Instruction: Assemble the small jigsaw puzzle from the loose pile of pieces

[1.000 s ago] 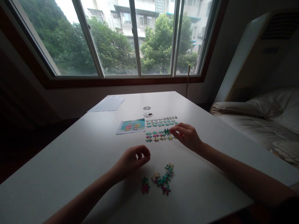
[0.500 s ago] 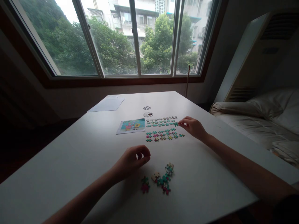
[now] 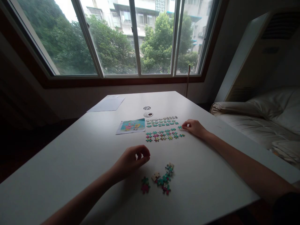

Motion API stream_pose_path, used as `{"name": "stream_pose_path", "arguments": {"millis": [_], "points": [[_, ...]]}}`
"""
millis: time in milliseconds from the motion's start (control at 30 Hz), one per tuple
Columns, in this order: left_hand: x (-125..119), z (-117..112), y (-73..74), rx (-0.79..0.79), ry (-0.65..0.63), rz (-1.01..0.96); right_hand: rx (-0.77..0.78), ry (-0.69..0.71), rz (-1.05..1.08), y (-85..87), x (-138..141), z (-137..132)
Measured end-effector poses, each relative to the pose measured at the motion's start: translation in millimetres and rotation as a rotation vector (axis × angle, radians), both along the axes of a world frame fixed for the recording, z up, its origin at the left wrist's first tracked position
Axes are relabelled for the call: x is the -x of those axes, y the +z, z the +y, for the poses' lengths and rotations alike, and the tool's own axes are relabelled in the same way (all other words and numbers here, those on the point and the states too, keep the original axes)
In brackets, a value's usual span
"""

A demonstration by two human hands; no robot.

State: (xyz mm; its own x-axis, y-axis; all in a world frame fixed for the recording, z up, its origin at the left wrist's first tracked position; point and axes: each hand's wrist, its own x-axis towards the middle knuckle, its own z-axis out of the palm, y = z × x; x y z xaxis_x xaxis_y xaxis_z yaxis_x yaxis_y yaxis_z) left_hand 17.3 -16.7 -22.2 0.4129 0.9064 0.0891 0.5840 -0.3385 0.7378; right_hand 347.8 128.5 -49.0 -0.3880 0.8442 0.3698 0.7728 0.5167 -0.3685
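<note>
On the white worktop (image 3: 70,162) the left hand (image 3: 131,161) rests loosely curled, thumb and fingertips drawn together around nothing visible, so its grip looks closed and empty. Just right of and below that grip lies a small loose heap of jigsaw pieces (image 3: 162,179), some face down, with a red and green pair (image 3: 145,185) a little apart at the heap's left edge. Beyond that grip and slightly right sits the reference picture (image 3: 131,126), and next to it the sorted rows of pieces (image 3: 164,128) run toward the right hand (image 3: 194,128). That hand's fingers are pressed together at the tips, touching or just leaving a teal piece (image 3: 180,127) at the right end of a row; whether the piece is pinched or only nudged cannot be told at this size. To do this placing well, I judge the right grip should stay low and light, sliding the piece flat into line with a small gap to its neighbour instead of dropping it, since the rows lie close together and a wrist brushing across would scatter them. The heap lies well apart from the right grip, toward the body and to its left, so the left hand could turn pieces face up meanwhile. Farther off lie a sheet of paper (image 3: 106,104) and two small round things (image 3: 148,111).
</note>
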Motion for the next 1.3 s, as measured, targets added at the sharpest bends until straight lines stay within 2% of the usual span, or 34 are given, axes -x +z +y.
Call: {"name": "stream_pose_path", "arguments": {"millis": [767,867,1067,1300], "points": [[-2.6,-0.6,3.5,-0.011,0.002,0.022,0.049,0.013,-0.012,1.6,0.3,-1.5],[-2.9,-3.1,6.9,-0.029,-0.058,0.056,0.021,0.005,0.002,5.2,2.5,-4.4],[-10.8,-17.8,12.2,-0.054,-0.291,0.203,-0.062,0.063,0.037,17.3,19.2,-20.6],[-16.9,-23.1,19.6,-0.071,-0.343,0.312,-0.087,0.248,0.051,28.4,56.3,-56.8]]}}
